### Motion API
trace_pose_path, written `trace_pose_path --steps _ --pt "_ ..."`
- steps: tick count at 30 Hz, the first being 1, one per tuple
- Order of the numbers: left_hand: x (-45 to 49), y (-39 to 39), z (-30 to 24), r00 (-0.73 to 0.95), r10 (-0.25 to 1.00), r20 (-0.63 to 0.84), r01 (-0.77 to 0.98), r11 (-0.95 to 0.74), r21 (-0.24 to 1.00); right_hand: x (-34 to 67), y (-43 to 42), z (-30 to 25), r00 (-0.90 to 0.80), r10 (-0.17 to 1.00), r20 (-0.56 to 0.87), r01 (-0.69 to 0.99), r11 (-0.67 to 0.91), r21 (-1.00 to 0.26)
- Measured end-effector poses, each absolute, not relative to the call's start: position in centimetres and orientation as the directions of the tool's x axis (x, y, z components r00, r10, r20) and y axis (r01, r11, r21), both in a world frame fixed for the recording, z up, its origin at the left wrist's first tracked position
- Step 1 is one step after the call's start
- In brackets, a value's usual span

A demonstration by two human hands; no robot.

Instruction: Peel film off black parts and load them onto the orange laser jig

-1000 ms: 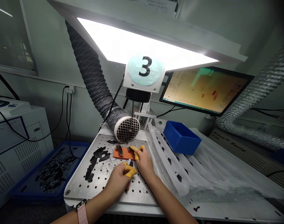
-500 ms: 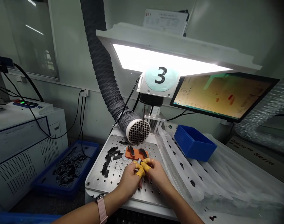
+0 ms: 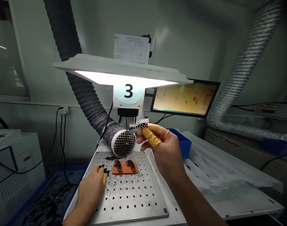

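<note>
Pale walls (image 3: 186, 40) are seen behind the bench (image 3: 177, 216), and a lit panel lamp (image 3: 124, 67) is mounted above its far part. Under the lamp, a round label (image 3: 135, 94) marked "3" is fixed to the machine head. A ribbed grey duct (image 3: 84, 97) is led down from the far left, its end closed by a grille (image 3: 123, 146). To the far right, an illuminated monitor (image 3: 183, 97) is noted.

On the near part of the bench, a perforated metal plate (image 3: 134, 196) is laid. An orange block (image 3: 125, 171) is placed flat on the far half of the plate; two curved black pieces (image 3: 131, 164) are carried on it, side by side and apart.

A black-and-white patterned piece (image 3: 138, 127) is gripped by the right hand (image 3: 169, 150), pinched between fingers wrapped in yellow covers. It is held raised above the plate, and in view it is seen across the grille's upper edge.

The left hand (image 3: 90, 188) is placed low at the left of the plate, with dark pieces (image 3: 105, 171) at its yellow-covered fingertips. Whether any of these is grasped cannot be told.

Right of the plate, a blue box (image 3: 186, 144) is partly hidden by the right hand; white sheeting (image 3: 219, 166) is spread beside it. At left, lower than the bench, dark scraps (image 3: 44, 197) are contained in a blue tray (image 3: 75, 171).
</note>
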State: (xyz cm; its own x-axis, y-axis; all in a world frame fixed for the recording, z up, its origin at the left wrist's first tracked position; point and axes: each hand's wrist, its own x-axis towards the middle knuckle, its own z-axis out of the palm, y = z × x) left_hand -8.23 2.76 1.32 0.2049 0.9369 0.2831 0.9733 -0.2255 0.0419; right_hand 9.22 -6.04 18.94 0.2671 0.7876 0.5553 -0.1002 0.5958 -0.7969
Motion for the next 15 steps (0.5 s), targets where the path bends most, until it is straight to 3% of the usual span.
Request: trace_pose_path --steps 6,15 --pt "-7.8 3.4 0.1 0.298 0.930 0.214 0.954 -0.299 -0.029 7.2 -8.2 19.8 0.311 0.696 0.647 -0.038 0.690 -0.723" --pt "-7.6 3.2 0.5 0.283 0.932 0.227 0.959 -0.279 -0.049 6.8 -9.0 20.1 0.372 0.647 0.666 0.007 0.715 -0.699"
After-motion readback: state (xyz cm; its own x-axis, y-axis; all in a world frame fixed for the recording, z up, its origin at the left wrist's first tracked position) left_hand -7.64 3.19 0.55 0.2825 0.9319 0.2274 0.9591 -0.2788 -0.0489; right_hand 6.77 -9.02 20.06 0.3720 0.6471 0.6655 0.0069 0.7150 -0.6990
